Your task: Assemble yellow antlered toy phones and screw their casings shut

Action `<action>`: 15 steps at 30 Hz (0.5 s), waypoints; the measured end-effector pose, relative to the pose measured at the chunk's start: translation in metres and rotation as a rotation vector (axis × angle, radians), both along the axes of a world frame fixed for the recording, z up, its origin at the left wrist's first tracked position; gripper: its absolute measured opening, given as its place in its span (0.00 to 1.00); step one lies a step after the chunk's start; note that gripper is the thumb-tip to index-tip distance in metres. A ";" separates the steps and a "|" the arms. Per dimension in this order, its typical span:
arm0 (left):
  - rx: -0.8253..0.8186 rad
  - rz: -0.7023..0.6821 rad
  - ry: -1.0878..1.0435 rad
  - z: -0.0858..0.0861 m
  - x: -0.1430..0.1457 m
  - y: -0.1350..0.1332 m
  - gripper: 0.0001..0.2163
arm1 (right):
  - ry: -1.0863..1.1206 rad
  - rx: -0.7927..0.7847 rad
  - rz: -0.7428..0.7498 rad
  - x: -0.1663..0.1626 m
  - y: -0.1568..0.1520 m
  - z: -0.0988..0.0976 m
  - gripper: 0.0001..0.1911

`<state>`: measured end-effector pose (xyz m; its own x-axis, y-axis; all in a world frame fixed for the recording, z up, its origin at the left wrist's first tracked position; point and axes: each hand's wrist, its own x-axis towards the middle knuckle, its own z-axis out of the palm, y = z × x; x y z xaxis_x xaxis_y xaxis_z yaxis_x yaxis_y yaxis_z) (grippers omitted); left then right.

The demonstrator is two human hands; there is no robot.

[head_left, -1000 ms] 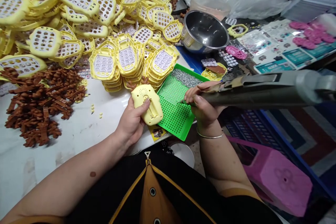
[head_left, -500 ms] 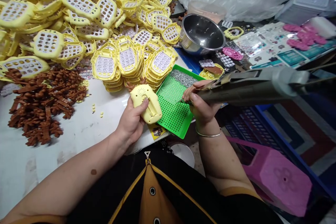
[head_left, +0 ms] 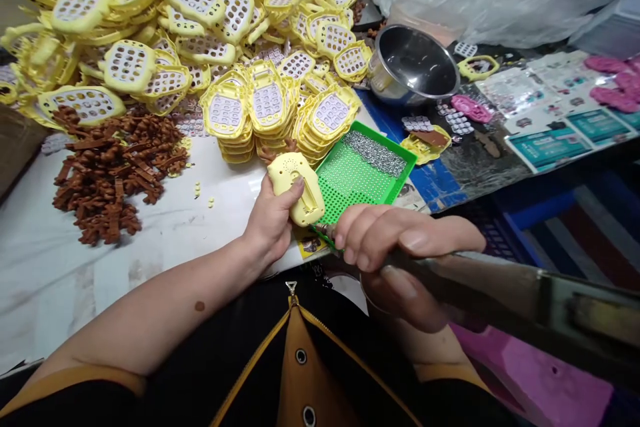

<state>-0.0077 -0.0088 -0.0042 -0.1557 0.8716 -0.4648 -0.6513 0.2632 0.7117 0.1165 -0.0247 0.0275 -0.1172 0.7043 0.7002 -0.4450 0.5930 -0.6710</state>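
Observation:
My left hand (head_left: 273, 220) is closed around a small yellow plastic toy-phone shell (head_left: 296, 187), held back side up just left of a green perforated tray (head_left: 373, 197). My right hand (head_left: 395, 253) grips a long grey power screwdriver (head_left: 500, 300), and its tip reaches the lower edge of the shell. A band of small silver screws (head_left: 376, 152) lies along the far side of the tray.
A big heap of yellow keypad shells (head_left: 210, 33) fills the far table, with neat stacks (head_left: 270, 107) right behind the tray. Brown plastic parts (head_left: 115, 167) lie left. A steel bowl (head_left: 413, 63), pink pieces (head_left: 470, 108), printed cards (head_left: 550, 143) and a pink stool (head_left: 540, 373) sit right.
My right hand has drawn the screwdriver back from over the tray toward my body, bringing its tip to the shell. The view shifted; the left hand still holds the shell.

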 end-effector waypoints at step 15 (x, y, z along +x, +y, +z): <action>-0.026 0.061 -0.054 0.000 0.003 0.002 0.18 | -0.156 0.009 0.008 -0.021 0.003 0.004 0.07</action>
<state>-0.0043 -0.0069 -0.0043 -0.1819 0.8491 -0.4960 -0.7042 0.2396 0.6684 0.0952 -0.0219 0.0311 -0.2302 0.6965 0.6796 -0.3406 0.5965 -0.7267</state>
